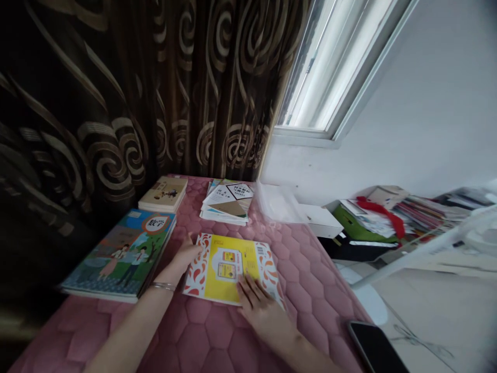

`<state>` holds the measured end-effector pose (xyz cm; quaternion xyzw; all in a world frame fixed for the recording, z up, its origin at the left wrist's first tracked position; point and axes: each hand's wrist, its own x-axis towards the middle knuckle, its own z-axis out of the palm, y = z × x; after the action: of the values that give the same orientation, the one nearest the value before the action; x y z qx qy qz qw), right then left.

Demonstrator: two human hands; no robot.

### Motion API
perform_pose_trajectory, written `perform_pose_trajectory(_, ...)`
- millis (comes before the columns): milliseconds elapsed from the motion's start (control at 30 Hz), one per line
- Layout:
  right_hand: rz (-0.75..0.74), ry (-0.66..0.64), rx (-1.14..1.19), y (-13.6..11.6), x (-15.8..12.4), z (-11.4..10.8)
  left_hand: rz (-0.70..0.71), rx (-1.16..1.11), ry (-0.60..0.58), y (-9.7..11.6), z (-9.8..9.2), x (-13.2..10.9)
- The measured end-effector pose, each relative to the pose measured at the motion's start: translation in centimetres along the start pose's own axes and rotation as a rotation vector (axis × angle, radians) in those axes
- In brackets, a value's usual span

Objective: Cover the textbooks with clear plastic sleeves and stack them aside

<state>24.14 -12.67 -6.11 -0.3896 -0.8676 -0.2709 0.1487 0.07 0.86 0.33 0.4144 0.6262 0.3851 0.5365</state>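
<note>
Forearms (pixel 134 324) angle toward the yellow-and-white booklet (pixel 227 248) on pink quilting (pixel 205 334): right hand (pixel 264 305) flat on its near right, fingers close together; left hand (pixel 189 256) at its left edge, whether pinching I can't tell.

My remote feed shows pink quilted padding (pixel 205 334) bearing a yellow-and-white paper booklet (pixel 231 267), blue-covered books (pixel 126 254) (stacked) at its nine o'clock, white workbooks (pixel 228 201) at twelve.

Free quilt (pixel 310 282) right of yellow book (pixel 250 254), textbooks (pixel 126 248) blocking left
</note>
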Motion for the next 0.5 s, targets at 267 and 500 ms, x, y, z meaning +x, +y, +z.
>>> perform_pose_trajectory(267, 0.024, 0.001, 0.09, 0.3, -0.4, -0.3, 0.404, 0.638, 0.1, -0.1, -0.2, 0.7)
perform_pose_trajectory(500, 0.043, -0.058, 0.158, 0.1, -1.0, 0.1, 0.395, 0.67, 0.164, -1.4, -1.6, 1.3)
